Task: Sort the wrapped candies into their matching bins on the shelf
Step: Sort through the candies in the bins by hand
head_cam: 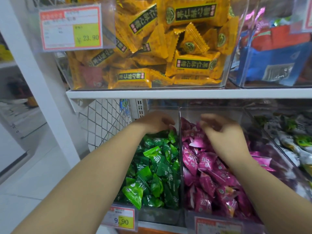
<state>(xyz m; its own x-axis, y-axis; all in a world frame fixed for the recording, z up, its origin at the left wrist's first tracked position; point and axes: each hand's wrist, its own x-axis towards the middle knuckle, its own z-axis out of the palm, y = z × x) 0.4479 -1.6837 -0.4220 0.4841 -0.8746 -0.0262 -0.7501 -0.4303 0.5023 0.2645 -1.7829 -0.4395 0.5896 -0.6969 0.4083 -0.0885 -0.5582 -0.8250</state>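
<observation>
Left hand (154, 122) sat among green foil-wrapped candies (157, 166), grip indeterminate; right hand (224, 132) hung relaxed, empty, over magenta foil-wrapped candies (211, 174).

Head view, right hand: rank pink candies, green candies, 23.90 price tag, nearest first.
1. Pink candies: in the bin directly under the right hand.
2. Green candies: next bin to its left.
3. 23.90 price tag: upper shelf, far left.

Glossy crinkled foil-like green candies (155, 168) and pink candies (207, 174), clear smooth plastic bins (180, 149), white wire mesh (103, 122).
</observation>
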